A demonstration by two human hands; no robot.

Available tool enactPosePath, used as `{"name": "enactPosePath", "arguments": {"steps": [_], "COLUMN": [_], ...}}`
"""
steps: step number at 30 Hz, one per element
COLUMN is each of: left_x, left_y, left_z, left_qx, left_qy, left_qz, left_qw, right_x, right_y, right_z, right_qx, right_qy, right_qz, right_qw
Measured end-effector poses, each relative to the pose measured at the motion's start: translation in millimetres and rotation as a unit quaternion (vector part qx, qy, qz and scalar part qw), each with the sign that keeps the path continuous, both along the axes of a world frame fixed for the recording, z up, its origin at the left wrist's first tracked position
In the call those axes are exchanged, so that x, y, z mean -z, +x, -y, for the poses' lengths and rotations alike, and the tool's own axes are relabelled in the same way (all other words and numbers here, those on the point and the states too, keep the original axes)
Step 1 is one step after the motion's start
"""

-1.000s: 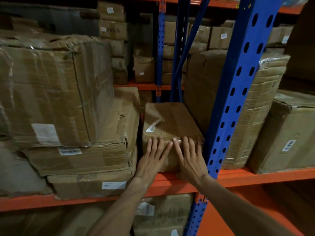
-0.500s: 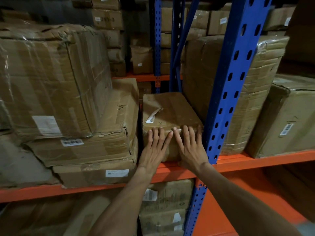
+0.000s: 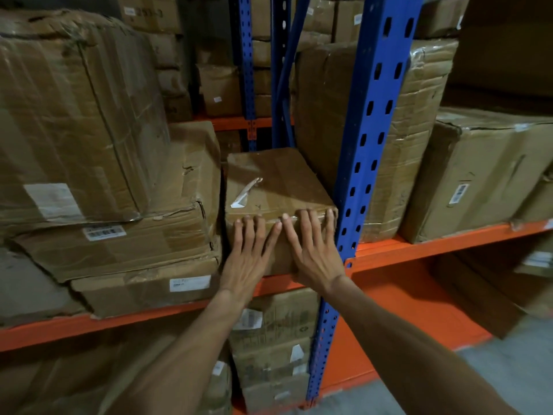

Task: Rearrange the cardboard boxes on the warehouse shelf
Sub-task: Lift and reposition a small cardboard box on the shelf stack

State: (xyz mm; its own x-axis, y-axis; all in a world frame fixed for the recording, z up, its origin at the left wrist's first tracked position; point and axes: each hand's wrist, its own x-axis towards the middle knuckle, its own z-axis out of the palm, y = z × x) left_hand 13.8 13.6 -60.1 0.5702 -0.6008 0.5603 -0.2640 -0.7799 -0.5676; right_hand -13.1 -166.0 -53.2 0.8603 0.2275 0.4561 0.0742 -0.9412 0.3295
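Warehouse racking fills the view: blue uprights (image 3: 371, 163) and an orange shelf beam (image 3: 419, 250) carrying cardboard cartons in dim light.

Small box (image 3: 278, 193): sits at the front edge of the shelf, just left of the near upright, in the gap between the left stack and a tall wrapped carton (image 3: 329, 115) on its right. A torn strip of white tape (image 3: 245, 193) lies on its top.

Left hand (image 3: 248, 259): flat against the box's front face, fingers straight and slightly spread, tips at the top front edge.

Right hand (image 3: 314, 253): flat on the same face, beside the left hand, fingers straight and spread, tips reaching over the top edge. Neither hand curls round the box.

Left stack (image 3: 125, 244): crushed flat cartons bearing barcode labels, with a large wrapped carton (image 3: 74, 115) on top, touching or nearly touching the small box's left side.

Right bay: a labelled carton (image 3: 478, 175) stands on the beam beyond the upright.
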Motion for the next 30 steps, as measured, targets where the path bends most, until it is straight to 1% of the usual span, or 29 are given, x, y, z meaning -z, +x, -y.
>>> {"name": "enactPosePath", "arguments": {"steps": [3, 5, 7, 8, 10, 11, 12, 14, 17, 19, 20, 22, 23, 24, 25, 26, 27, 28, 29, 30], "left_x": [3.5, 0.0, -4.9, -9.8, -28.3, -41.0, -55.8, -89.9, -146.2, -176.9, -187.3, -198.0, -198.7, -197.3, -194.6, -191.4, -188.4, -185.5, -183.7, -182.8], "left_y": [-9.8, -8.0, -5.5, -6.5, -9.4, -9.8, -9.2, -7.4, -11.0, -15.4, -18.3, -26.6, -31.7, -37.1, -41.8, -45.3, -47.2, -47.6, -46.3, -45.3], "left_z": [7.6, 8.9, 3.5, -1.7, -12.5, -17.8, -22.9, -33.8, -54.2, -72.7, -82.9, -103.9, -114.0, -123.6, -132.2, -138.9, -145.0, -149.8, -153.4, -157.8], "left_qx": [-0.001, 0.003, 0.023, 0.037, 0.083, 0.115, 0.142, 0.155, 0.093, 0.039, 0.022, -0.012, -0.034, -0.061, -0.091, -0.115, -0.126, -0.123, -0.115, -0.110], "left_qy": [0.006, -0.002, 0.006, 0.012, 0.014, 0.010, 0.003, -0.025, -0.127, -0.221, -0.263, -0.311, -0.338, -0.388, -0.462, -0.545, -0.618, -0.668, -0.695, -0.706], "left_qz": [-0.011, -0.008, -0.024, -0.045, -0.104, -0.115, -0.103, -0.041, 0.039, 0.084, 0.108, 0.155, 0.167, 0.166, 0.147, 0.105, 0.045, -0.020, -0.072, -0.105], "left_qw": [1.000, 1.000, 0.999, 0.998, 0.991, 0.987, 0.985, 0.987, 0.987, 0.971, 0.959, 0.938, 0.926, 0.905, 0.870, 0.824, 0.775, 0.734, 0.706, 0.692], "right_x": [-5.6, -10.3, -14.5, -17.7, -27.7, -36.1, -48.0, -84.1, -161.3, -220.3, -248.4, -298.6, -319.4, -336.5, -350.8, -361.6, -369.8, -375.0, -376.1, -374.0], "right_y": [-10.1, -13.3, -15.7, -16.9, -19.6, -19.0, -16.0, -1.1, 29.2, 43.0, 48.1, 53.7, 52.5, 48.8, 44.1, 38.4, 32.2, 25.6, 19.2, 14.1], "right_z": [8.6, 3.9, -0.9, -1.6, 2.6, 6.7, 10.6, 13.5, -4.9, -30.8, -44.7, -76.7, -95.0, -114.8, -135.6, -155.5, -176.4, -197.5, -217.2, -237.0], "right_qx": [-0.007, 0.012, 0.023, 0.020, -0.022, -0.059, -0.095, -0.145, -0.174, -0.209, -0.238, -0.305, -0.335, -0.362, -0.385, -0.399, -0.401, -0.388, -0.361, -0.329], "right_qy": [-0.020, -0.027, -0.014, -0.004, 0.018, 0.024, 0.025, 0.036, 0.090, 0.101, 0.086, 0.031, 0.005, -0.021, -0.051, -0.089, -0.140, -0.203, -0.273, -0.338], "right_qz": [-0.020, -0.033, -0.034, -0.036, -0.040, -0.038, -0.031, -0.002, 0.071, 0.094, 0.102, 0.118, 0.115, 0.102, 0.081, 0.057, 0.036, 0.025, 0.029, 0.042], "right_qw": [1.000, 0.999, 0.999, 0.999, 0.999, 0.997, 0.995, 0.989, 0.978, 0.968, 0.962, 0.945, 0.935, 0.926, 0.918, 0.911, 0.905, 0.899, 0.891, 0.881]}}
